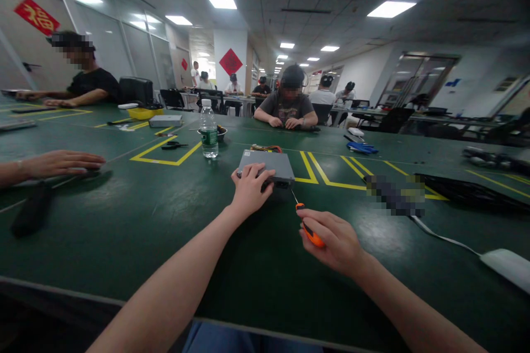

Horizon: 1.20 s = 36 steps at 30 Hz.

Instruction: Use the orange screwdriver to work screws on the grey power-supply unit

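A grey metal computer power supply [271,163] lies on the green table in front of me, a bundle of coloured wires [265,149] showing behind it. My left hand [252,190] grips its near left side, the fingers bent over the top. In my right hand [333,240] is a screwdriver [313,233] with an orange and black handle, fingers wrapped round it. Its thin shaft points up and left, the tip close to the near right corner of the power supply. Whether the tip touches the metal I cannot tell.
A water bottle [209,131] stands left of the power supply, before a small bowl [221,132]. Another person's hand [62,163] rests at left near a black object [32,209]. To the right are a dark blurred device [393,195] with a white cable and blue gloves [361,147]. A person [286,102] sits opposite.
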Available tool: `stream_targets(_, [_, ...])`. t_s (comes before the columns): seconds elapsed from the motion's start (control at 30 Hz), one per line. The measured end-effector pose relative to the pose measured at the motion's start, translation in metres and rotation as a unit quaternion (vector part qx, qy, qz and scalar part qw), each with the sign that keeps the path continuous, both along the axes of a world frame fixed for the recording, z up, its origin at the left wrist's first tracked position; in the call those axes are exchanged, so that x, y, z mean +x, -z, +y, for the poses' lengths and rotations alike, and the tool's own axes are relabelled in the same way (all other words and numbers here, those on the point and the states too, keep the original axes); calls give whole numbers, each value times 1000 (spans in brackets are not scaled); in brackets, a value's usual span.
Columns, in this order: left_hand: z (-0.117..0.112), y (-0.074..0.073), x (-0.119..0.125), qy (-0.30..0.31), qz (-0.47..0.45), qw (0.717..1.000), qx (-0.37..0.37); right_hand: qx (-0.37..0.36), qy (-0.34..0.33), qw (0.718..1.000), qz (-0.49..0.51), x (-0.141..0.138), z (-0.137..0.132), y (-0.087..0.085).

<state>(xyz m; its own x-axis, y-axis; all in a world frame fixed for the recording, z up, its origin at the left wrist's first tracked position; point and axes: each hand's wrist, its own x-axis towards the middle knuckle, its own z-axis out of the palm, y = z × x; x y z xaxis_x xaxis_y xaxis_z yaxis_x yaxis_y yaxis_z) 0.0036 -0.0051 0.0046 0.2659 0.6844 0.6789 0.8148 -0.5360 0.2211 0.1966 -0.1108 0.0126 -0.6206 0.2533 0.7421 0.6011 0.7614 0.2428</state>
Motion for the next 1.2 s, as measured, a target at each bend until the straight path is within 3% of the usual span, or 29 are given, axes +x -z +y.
stream_targets(0.57, [-1,-1,-1,-3,5,1000,-9,14,14,1000,16,-1,2,-1])
stream_targets(0.97, [-1,0,-1,0,5,1000,-4,-53,23,997,-46,-5,-8,-6])
stream_targets(1.2, [-1,-1,-1,-10,12,1000,-14,-7,18,999,28,-4,-3,-3])
